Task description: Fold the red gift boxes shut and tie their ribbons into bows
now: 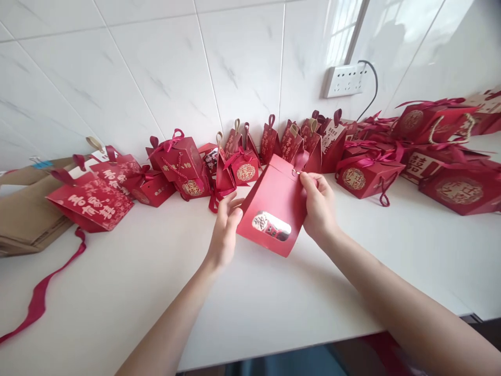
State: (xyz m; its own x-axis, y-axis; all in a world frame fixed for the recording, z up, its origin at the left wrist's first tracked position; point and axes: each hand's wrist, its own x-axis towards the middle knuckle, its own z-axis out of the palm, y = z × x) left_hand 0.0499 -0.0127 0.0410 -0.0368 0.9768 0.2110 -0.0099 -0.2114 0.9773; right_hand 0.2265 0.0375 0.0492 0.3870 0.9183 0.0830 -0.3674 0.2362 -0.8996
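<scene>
A red paper gift box with a folded top is held tilted above the white counter. An oval window low on its front shows a printed pattern, and a dark red ribbon loop with a small metal ring sits near its top. My right hand pinches the upper right edge beside that ring. At the box's lower left edge, my left hand has its thumb and fingers curled against the side; part of this contact is hidden.
Several red gift boxes with ribbons line the tiled wall, with larger ones at right. Brown paper bags lie at left, near a loose red ribbon on the white counter. A power strip hangs on the wall.
</scene>
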